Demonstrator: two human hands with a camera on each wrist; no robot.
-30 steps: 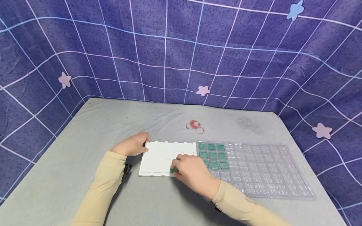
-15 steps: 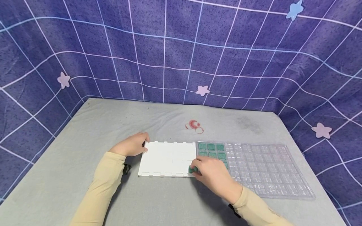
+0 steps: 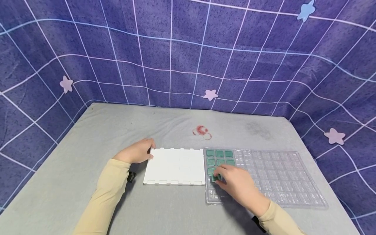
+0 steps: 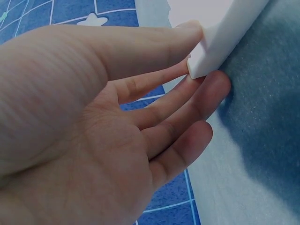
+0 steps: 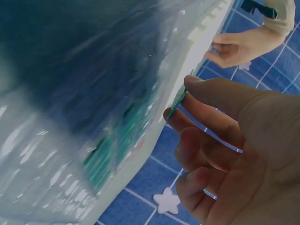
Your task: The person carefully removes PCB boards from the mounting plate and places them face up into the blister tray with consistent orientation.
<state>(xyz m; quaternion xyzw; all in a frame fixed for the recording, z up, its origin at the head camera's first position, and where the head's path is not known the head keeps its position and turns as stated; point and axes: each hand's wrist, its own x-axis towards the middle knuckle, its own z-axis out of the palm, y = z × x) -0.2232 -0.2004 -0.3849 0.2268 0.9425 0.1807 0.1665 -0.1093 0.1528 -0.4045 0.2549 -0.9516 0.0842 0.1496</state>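
Observation:
My left hand (image 3: 135,151) grips the far left corner of a flat white tray (image 3: 173,166). In the left wrist view its thumb lies on top of the tray's corner (image 4: 211,51), with fingertips at the edge. With thumb and fingertips, my right hand (image 3: 239,184) pinches a small green circuit board (image 3: 215,178), held over the left column of a clear plastic compartment tray (image 3: 279,176). The right wrist view shows that board (image 5: 177,101) tilted, edge on. Several like green boards (image 3: 210,153) lie in the clear tray's left compartments; my right hand hides part of them.
Both trays lie end to end on a grey cloth-covered table (image 3: 164,209). Behind the trays the cloth bears red ring marks (image 3: 202,130). A purple-blue gridded curtain (image 3: 188,58) with stars encloses the back and sides.
My right hand has carried the green circuit board rightward, from above the white tray to above the clear tray's left column. My left hand has stayed at the white tray's corner.

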